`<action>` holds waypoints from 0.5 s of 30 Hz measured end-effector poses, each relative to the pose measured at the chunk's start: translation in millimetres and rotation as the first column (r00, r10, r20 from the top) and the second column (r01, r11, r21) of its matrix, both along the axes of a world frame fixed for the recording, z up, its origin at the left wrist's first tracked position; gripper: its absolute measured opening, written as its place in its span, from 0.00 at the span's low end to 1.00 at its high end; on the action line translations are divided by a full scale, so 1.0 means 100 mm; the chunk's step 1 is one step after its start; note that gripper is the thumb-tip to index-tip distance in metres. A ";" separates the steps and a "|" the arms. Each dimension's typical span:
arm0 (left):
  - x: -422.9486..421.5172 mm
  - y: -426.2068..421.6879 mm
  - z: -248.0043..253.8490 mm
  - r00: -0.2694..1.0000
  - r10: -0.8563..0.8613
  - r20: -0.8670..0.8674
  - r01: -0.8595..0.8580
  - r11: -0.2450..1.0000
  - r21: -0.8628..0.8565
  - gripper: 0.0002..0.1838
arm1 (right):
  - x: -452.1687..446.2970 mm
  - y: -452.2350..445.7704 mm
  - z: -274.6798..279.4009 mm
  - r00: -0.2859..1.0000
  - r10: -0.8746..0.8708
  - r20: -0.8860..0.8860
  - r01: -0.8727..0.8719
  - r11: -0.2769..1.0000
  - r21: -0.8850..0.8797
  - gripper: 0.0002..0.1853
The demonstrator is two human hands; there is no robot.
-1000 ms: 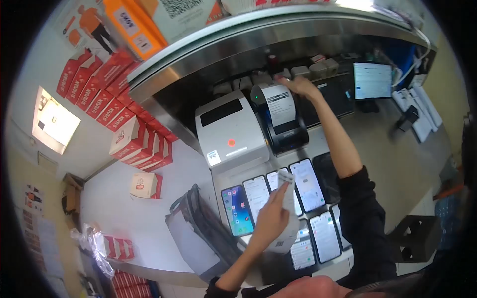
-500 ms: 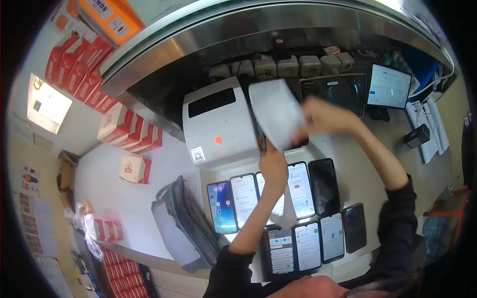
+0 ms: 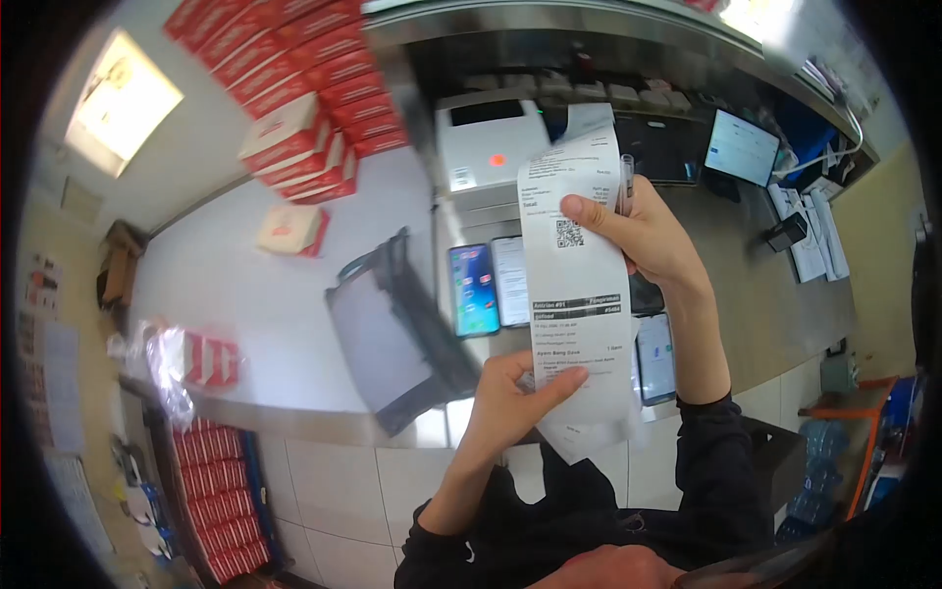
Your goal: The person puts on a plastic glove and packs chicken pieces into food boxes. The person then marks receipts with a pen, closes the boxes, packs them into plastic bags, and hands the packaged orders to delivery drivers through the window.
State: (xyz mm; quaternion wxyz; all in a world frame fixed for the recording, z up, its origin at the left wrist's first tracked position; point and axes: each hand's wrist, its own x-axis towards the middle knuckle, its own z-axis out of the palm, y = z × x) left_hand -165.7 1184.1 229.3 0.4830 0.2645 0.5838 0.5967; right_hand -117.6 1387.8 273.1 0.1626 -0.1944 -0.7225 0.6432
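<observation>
A long printed receipt with a QR code and dark bands of text stretches in front of me. My right hand is closed on its upper right edge, thumb lying across the print. Lower down, my left hand pinches the left edge, its thumb on the paper's face. Behind the top end stands a white label printer with a glowing orange-red button. The paper hides part of the phone rows; a phone with a colourful screen and another phone still show beside it.
A grey bag lies left of the phones. Red-and-white boxes are stacked at the back left. A dark tablet, a lit tablet, a small black box and papers occupy the right side.
The receipt has come away from beside the printer towards me. My left hand has left the printer's front and now holds the lower part. The view has shifted too.
</observation>
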 end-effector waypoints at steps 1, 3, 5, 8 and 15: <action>-0.02 -0.30 0.03 1.000 0.023 -0.001 -0.023 0.999 0.025 0.13 | -0.07 -0.27 0.08 1.000 0.023 -0.017 -0.023 1.000 0.014 0.18; -0.08 -0.90 0.16 0.995 0.091 -0.029 -0.089 0.994 0.065 0.13 | -0.24 -0.87 0.25 0.994 0.091 -0.060 -0.089 0.996 0.032 0.18; -0.13 -1.55 0.30 0.984 0.169 -0.054 -0.162 0.981 0.107 0.13 | -0.40 -1.51 0.41 0.988 0.140 -0.070 -0.135 0.988 0.069 0.18; -0.16 -2.59 0.47 0.957 0.282 -0.065 -0.274 0.956 0.105 0.13 | -0.64 -2.55 0.61 0.968 0.238 -0.073 -0.231 0.969 0.092 0.18; -0.39 -4.78 0.91 0.772 0.617 -0.154 -0.605 0.787 0.123 0.12 | -1.70 -4.76 0.96 0.794 0.595 -0.122 -0.585 0.804 0.111 0.20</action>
